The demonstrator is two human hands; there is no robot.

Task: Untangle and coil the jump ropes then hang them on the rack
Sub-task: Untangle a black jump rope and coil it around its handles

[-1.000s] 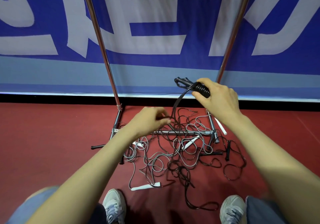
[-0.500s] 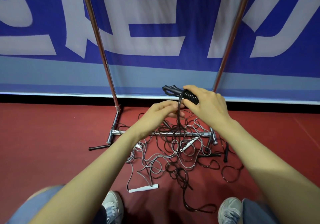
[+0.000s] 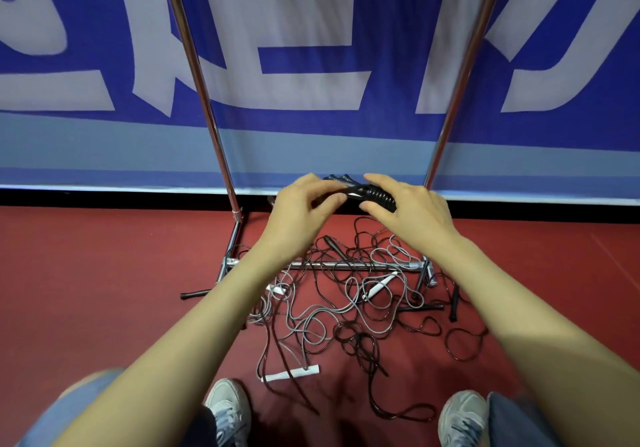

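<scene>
Red sports floor [image 3: 86,290] runs back to a blue banner [image 3: 311,48] with large white lettering, a paler band along its lower part and a dark strip where it meets the floor. Two chrome uprights of the rack [image 3: 202,100] rise in front of the banner and leave the top of the view, so whatever joins them overhead is cut off. Its low crossbar [image 3: 346,265] lies near the floor between the uprights, and a black-tipped foot [image 3: 194,295] sticks out to the left.

A tangle of jump ropes [image 3: 346,311] sprawls over and in front of the crossbar, thin black and grey cords looped through one another, too knotted to count. A white handle [image 3: 291,374] lies at the near edge of the heap, a second white handle [image 3: 379,285] sits near its middle, and a black handle [image 3: 454,303] lies at its right side. Both forearms cross above the heap and hide parts of it.

Above the heap, level with the banner's base, the hands meet on a black rope bundle [image 3: 372,195]. The right hand [image 3: 412,207] grips it, fingers curled over cord wound round the handles. The left hand [image 3: 301,211] pinches its left end between thumb and fingers. Whether a cord runs from the bundle down to the heap is hard to make out.

Two grey shoes [image 3: 228,408] and blue denim knees sit at the bottom edge.
</scene>
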